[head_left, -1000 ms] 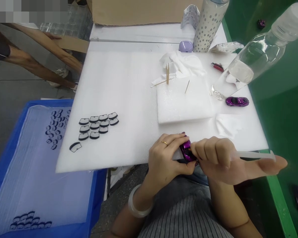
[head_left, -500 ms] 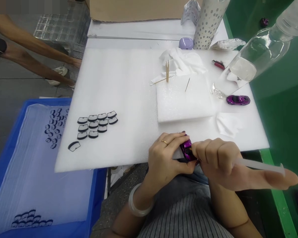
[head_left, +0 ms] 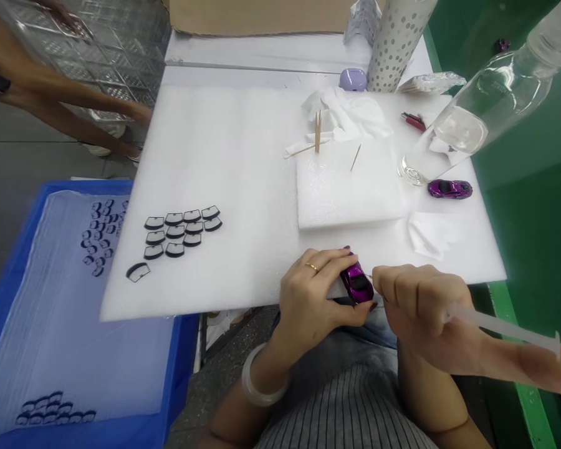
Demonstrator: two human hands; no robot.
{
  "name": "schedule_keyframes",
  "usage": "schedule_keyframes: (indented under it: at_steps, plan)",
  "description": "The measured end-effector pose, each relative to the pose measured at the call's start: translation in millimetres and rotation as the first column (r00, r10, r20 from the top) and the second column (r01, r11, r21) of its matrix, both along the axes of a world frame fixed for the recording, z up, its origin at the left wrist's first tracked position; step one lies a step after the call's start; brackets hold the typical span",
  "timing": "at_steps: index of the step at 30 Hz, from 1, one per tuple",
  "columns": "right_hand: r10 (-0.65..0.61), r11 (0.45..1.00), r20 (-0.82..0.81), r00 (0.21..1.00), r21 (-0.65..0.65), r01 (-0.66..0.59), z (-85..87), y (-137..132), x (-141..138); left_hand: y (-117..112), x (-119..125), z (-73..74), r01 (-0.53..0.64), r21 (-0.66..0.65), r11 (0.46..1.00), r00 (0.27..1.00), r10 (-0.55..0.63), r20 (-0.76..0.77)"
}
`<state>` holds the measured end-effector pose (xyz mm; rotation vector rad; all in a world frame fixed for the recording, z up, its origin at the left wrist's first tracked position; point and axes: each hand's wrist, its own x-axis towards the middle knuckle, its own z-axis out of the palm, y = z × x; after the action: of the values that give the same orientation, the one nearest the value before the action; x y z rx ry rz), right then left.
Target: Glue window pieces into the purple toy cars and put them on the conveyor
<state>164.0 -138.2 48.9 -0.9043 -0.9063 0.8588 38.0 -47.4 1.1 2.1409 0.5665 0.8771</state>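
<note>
At the table's front edge my left hand [head_left: 311,290] grips a purple toy car [head_left: 356,282] between fingers and thumb. Just right of the car, my right hand [head_left: 423,305] is closed around a translucent syringe [head_left: 505,327], its thumb stretched out along the plunger. The thin tip of the syringe shows beside the car, a little apart from its dark windscreen opening. Several small black-edged clear windscreen pieces [head_left: 175,232] lie in rows on the white foam sheet [head_left: 247,187], left of my hands.
A foam block [head_left: 348,193] holds upright toothpicks [head_left: 317,132]. Beyond it lie crumpled tissue [head_left: 350,115] and a lilac case [head_left: 353,79]. A clear bottle [head_left: 467,131] and a second purple car [head_left: 449,189] stand right. A blue crate [head_left: 180,368] sits left; another person's arm [head_left: 88,93] reaches nearby.
My right hand has drawn back to the right with the syringe, away from the car's windscreen opening. My left hand still holds the car. The other person's arms have shifted.
</note>
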Motion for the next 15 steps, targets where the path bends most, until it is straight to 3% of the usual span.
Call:
schedule_keyframes:
  at_steps: [5,9,12,15]
  plan:
    - [-0.093,0.982,0.121,0.988,-0.156,0.111,16.9,6,-17,0,0,0.6,0.002,0.020,1.000,1.000,-0.001,-0.013]
    - [-0.097,0.978,0.109,0.989,-0.172,0.115,26.2,4,-19,1,-1,0.4,0.011,0.049,0.999,1.000,-0.009,-0.026]
    - [-0.072,0.976,0.151,0.986,-0.194,0.101,33.8,5,1,0,-1,-1.6,0.011,0.046,0.999,1.000,-0.011,-0.013]
    - [-0.185,0.968,0.264,0.947,-0.115,0.221,35.6,22,33,-1,-1,-4.4,-0.005,0.062,0.998,1.000,0.004,0.014]
